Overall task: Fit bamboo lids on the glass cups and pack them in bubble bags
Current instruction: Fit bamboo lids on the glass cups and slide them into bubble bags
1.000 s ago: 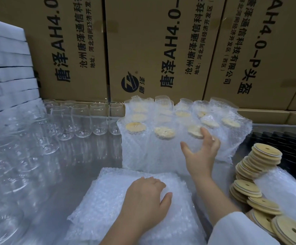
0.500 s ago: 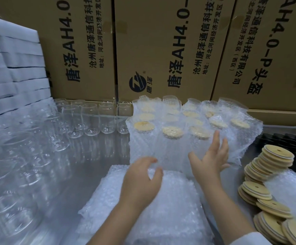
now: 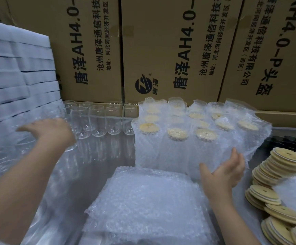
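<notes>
Several clear glass cups (image 3: 97, 121) stand in rows at the left and back. My left hand (image 3: 50, 131), blurred, hovers palm down over the left cups with fingers spread and holds nothing. A flat stack of empty bubble bags (image 3: 143, 206) lies in front of me. Behind it stand several packed cups (image 3: 177, 137) in bubble bags, bamboo lids showing at their tops. My right hand (image 3: 226, 172) is open, fingers straight, just in front of the packed cups' right side. Loose bamboo lids (image 3: 276, 174) are heaped at the right.
Large cardboard boxes (image 3: 170, 50) wall off the back. White foam sheets (image 3: 16, 76) are stacked at the left. A black tray (image 3: 288, 140) lies behind the lids. Another bubble-wrap bundle (image 3: 295, 191) sits at the far right. The steel tabletop (image 3: 97, 165) shows between cups and bags.
My left hand has lifted off the stack of bubble bags and swung left over the bare cups. My right hand has drawn back and lower from the packed cups.
</notes>
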